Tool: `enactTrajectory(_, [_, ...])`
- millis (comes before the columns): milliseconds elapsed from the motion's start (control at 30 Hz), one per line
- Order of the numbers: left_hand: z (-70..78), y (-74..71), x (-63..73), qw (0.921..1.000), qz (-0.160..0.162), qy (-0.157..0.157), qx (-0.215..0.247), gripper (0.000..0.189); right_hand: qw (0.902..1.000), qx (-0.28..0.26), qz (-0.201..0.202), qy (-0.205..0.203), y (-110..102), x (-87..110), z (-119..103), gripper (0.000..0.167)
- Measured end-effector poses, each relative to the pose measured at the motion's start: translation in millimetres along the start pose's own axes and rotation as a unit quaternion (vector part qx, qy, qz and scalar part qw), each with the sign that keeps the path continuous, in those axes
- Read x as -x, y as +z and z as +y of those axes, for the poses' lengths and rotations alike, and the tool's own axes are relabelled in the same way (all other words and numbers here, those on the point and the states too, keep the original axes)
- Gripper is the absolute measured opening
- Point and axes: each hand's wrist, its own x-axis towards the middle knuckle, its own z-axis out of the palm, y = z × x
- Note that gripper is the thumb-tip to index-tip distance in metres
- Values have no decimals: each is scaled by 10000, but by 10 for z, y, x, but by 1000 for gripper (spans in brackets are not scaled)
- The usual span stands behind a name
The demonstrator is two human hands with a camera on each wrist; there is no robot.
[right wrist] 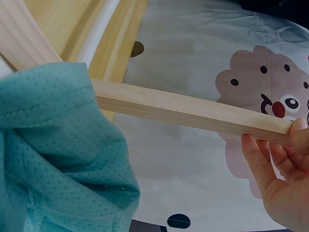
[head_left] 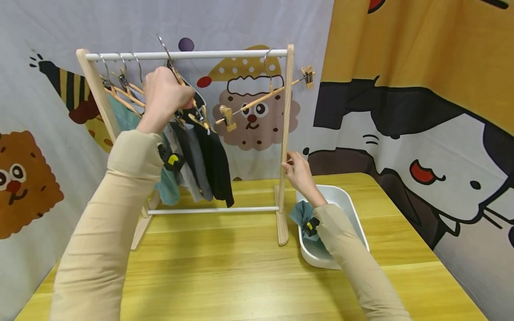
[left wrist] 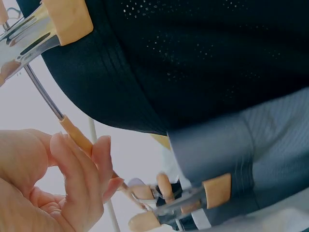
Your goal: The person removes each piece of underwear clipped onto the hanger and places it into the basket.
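Observation:
My left hand [head_left: 166, 93] is raised at the rack's top rail [head_left: 225, 54]. It pinches the wooden bar of a clip hanger [left wrist: 76, 135], whose metal hook stands tilted at the rail. Black perforated shorts or a similar garment [left wrist: 193, 63] hang from this hanger's clips. Lower on the right, my right hand [head_left: 300, 174] holds the rack's wooden right post [right wrist: 193, 108] between thumb and fingers. Below that hand, a teal perforated garment [right wrist: 63, 145] lies bunched in a white basin [head_left: 355, 214], partly hidden by my sleeve.
Grey [head_left: 193, 156] and teal garments [head_left: 167, 189] hang left of the black one. A bare clip hanger [head_left: 257, 101] hangs at the rail's right end. The rack's feet [head_left: 282, 229] stand on the wooden table [head_left: 225, 272]. A printed curtain [head_left: 401, 58] hangs behind.

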Motion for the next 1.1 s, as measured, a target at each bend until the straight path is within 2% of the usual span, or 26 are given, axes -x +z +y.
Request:
enactTrajectory(133, [7,49,112,9996,-66,270,-112,28,10000,1,-43,33,-1,-4,5,34])
enactTrajectory(433, [-83,155,392,9957,-327,860,58,32,9998,-17,-108,136,-3,-1,8,35])
enactTrajectory(633, [-129,219,563,9935,-758,850,-49,35,9999,23,-103,66,-4,-7,6,34])
enactTrajectory(800, [-217,281,683,9905,-987,926,-240,42,9999,24,-101,44,5,-11,13,32])
enactTrajectory(967, [-344,343,781,9858,-1365,930,-302,28,9999,73,-69,-15,5,-20,15,31])
enactTrajectory(1100, [-429,388,872,9811,-1598,995,-455,23,10000,57,-59,2,-4,-17,14,29])
